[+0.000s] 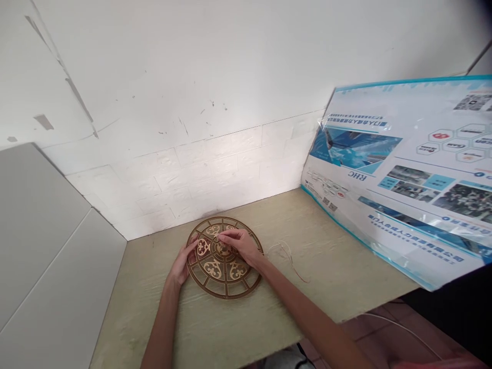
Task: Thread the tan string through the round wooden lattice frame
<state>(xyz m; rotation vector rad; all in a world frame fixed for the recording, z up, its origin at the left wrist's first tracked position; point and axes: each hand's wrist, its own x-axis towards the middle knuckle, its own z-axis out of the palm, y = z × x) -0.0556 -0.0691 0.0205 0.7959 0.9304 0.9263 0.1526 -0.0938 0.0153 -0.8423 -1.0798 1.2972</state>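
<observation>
A round brown openwork disc with spokes, rings and pale gold scroll ornaments sits above the table, its far edge near the wall. My left hand grips its left rim, fingers partly hidden behind the frame. Over the middle of the disc, my right hand is closed in a pinch, thumb and forefinger together just above the centre. Whatever lies between those fingertips is too small to tell. A thin pale cord trails on the tabletop to the right of the disc, its near end reddish.
The greenish table meets a white scuffed wall at the back. A grey panel stands along the left. On the right leans a large printed poster board with blue edges. Reddish floor tiles show beyond the table's front edge.
</observation>
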